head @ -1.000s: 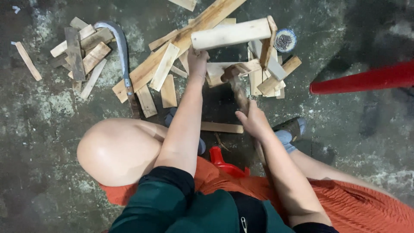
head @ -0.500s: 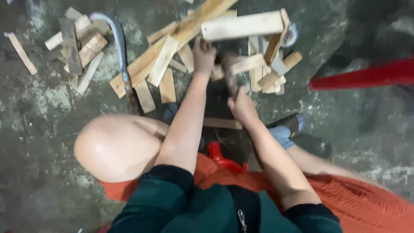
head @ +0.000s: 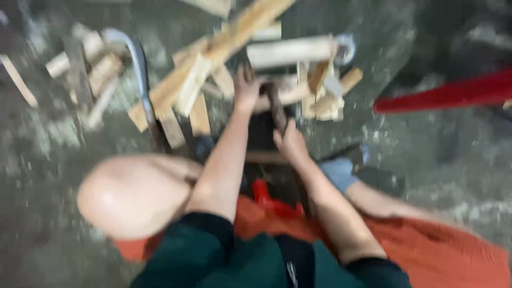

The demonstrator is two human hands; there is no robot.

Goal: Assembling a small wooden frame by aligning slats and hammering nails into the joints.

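The left hand [head: 246, 88] gripped a pale wooden offcut [head: 277, 96]; the right hand [head: 290, 141] clutched a dark hatchet handle [head: 277, 109] (blurred) — a glancing chop could nick the fingers.

The wood blocks [head: 290, 52] look pale and rough, the floor [head: 426, 160] is matt concrete, the skirt [head: 426, 250] is orange cloth.

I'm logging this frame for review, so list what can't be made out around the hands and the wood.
- Head view, left hand: motion blur hides whether its fingers grip a wood piece.
- Head view, right hand: it holds a dark handle; blur hides the tool's head.
- Long plank: its far end is cut off by the top edge.
- Red bar: cut off by the right edge.
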